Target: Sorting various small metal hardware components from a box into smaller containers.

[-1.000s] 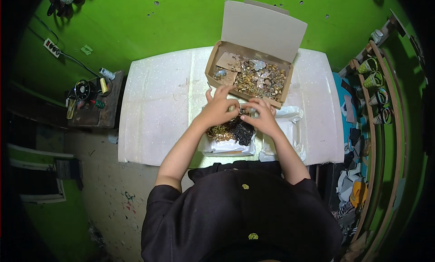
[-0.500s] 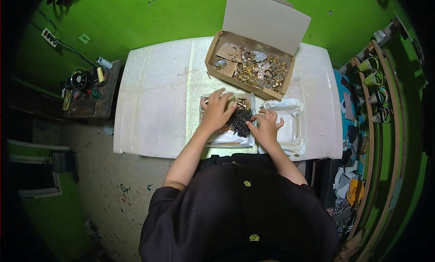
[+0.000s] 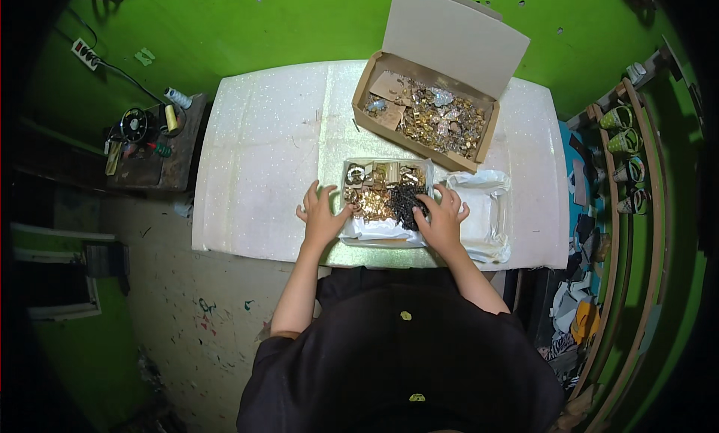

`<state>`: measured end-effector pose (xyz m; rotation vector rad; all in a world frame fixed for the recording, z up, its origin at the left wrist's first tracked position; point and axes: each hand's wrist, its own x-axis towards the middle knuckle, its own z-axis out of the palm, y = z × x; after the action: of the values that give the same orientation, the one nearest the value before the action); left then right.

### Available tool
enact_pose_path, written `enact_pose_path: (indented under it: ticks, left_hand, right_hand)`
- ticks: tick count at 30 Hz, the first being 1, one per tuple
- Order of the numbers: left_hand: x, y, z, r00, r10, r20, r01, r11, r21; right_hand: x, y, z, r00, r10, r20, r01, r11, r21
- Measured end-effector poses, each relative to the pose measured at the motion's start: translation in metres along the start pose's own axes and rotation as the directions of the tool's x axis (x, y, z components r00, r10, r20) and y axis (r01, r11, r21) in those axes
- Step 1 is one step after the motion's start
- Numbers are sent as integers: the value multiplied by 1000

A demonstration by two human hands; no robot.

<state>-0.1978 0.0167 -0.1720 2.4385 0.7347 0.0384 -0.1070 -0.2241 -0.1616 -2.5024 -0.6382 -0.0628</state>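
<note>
A small white-lined box (image 3: 385,243) rests near the table's front edge. Inside it lie gold-coloured metal pieces (image 3: 372,203), ring-shaped gold pieces at the far left corner, and a heap of small black pieces (image 3: 407,201) on the right. My left hand (image 3: 322,217) is at the box's left side, fingers spread, its thumb near the rim. At the right side, my right hand (image 3: 442,219) has its fingers apart; its thumb and index finger reach the edge of the black heap. I see nothing held in either hand.
Behind stands an open cardboard box (image 3: 419,143), lid raised, full of gold and silvery pieces. A white plastic-lined tray (image 3: 479,219) sits right of the small box. Left is a side table (image 3: 150,171) with thread spools; on the right, a wooden rack (image 3: 610,178) holds shoes.
My left hand has moved from above the small box to its left side, uncovering the gold pieces. My right hand stays by the black heap. The whole view has shifted slightly.
</note>
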Motion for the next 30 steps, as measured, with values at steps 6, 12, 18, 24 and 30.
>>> enact_pose_path:
  ticks: [6, 12, 18, 24, 30]
  left_hand:
    - [9, -5, -9, 1000, -28, 7, 29, 999, -40]
    - [41, -17, -33, 999, 34, -27, -37, 992, -123]
    - [73, 0, -61, 989, 144, -24, -146, 983, -113]
    - [107, 32, -50, 887, 457, 65, -458, 889, -1]
    - [126, 52, -25, 797, 588, 140, -599, 799, 57]
  right_hand:
    - [7, -4, -3, 979, 89, -183, -79, 995, 63]
    - [71, -16, -5, 988, 138, -71, -145, 982, -120]
    - [121, -27, 19, 993, 117, 8, -115, 984, -139]
    - [110, -12, 34, 995, 66, -81, -72, 994, -80]
    - [94, -3, 19, 994, 97, -57, -101, 993, -60]
